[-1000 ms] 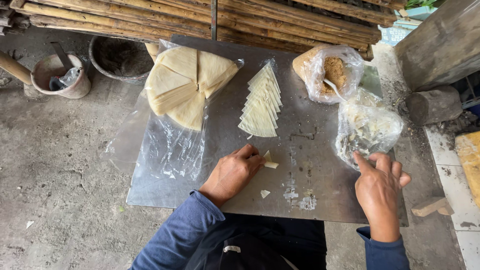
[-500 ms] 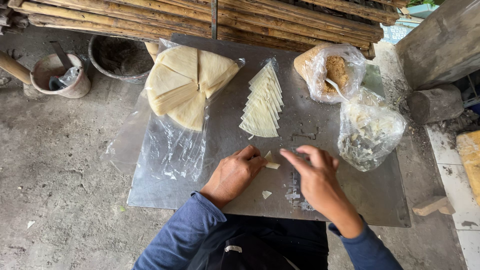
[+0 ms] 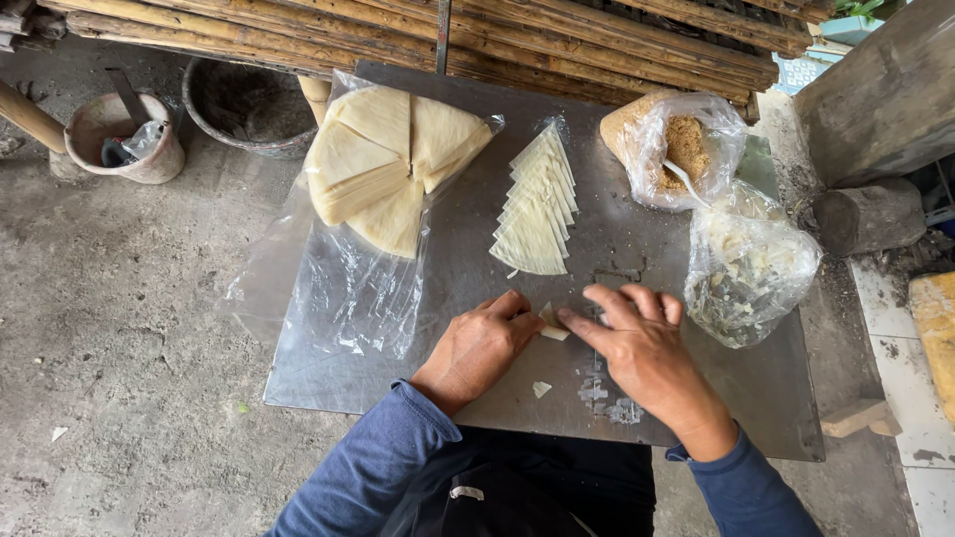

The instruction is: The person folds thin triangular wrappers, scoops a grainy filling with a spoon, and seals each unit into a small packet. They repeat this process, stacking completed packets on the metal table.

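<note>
Wrapper stacks (image 3: pixel 535 214) on metal sheet (image 3: pixel 477 268)
</note>
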